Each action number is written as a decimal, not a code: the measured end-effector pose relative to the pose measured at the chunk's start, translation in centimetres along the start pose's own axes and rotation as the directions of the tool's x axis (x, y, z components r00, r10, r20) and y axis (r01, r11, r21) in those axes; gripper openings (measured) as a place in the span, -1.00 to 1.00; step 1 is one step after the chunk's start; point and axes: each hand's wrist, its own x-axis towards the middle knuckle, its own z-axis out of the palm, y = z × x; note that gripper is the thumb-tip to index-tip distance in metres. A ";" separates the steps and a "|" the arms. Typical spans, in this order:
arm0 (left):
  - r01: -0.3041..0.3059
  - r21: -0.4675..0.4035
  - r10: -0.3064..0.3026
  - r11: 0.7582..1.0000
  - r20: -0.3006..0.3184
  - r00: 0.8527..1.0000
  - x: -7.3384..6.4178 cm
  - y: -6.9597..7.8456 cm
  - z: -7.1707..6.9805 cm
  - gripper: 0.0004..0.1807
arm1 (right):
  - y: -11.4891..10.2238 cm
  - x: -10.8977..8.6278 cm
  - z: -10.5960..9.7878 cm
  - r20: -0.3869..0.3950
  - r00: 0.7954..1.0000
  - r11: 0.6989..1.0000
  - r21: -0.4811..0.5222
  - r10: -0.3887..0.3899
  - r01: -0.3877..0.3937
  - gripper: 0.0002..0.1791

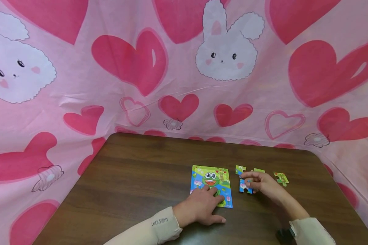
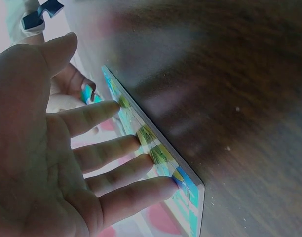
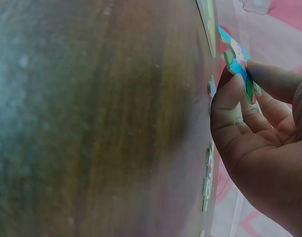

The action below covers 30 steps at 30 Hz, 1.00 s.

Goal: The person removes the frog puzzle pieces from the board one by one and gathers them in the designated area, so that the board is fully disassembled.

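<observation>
Your frog puzzle [image 1: 211, 180] is grn up top, blu below, w/ pink flwrs. The pc [image 3: 238, 67] you hold: blu, grn + pink. Your table [image 1: 141, 183]: dk brn wood grain; backdrop [image 1: 181, 78]: pink w/ red hearts + wht bunnies; L sleeve [image 1: 145, 229]: cream, dk lettering.

The head view is evenly lit; hazy wrist views show glare on the tabletop [image 3: 92, 123].

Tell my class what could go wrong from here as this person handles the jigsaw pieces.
1. The blue, flower-printed jigsaw piece might slip, since the right hand pinches it between thumb and finger.
2. The rectangular green-and-blue frog board could slide if the left hand, whose fingertips touch it, shifts.
3. The right hand might nudge the small green-and-blue jigsaw piece lying close by.
</observation>
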 end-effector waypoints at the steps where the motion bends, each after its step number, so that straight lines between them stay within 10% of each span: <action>1: -0.001 -0.001 0.001 1.000 0.000 1.000 0.0 0.0 0.0 -0.32 | 0.0 0.0 0.0 0.004 1.000 1.000 -0.002 -0.001 0.001 -0.48; 19: -0.015 0.005 0.015 1.000 0.001 1.000 0.0 -0.2 0.0 -0.32 | 0.6 0.0 0.4 0.028 0.999 1.000 -0.017 0.021 -0.020 -0.48; 30: -0.022 0.014 0.022 1.000 -0.008 1.000 0.0 -0.2 0.2 -0.31 | 0.3 -0.5 1.1 -0.097 0.993 0.994 -0.080 0.065 -0.073 -0.59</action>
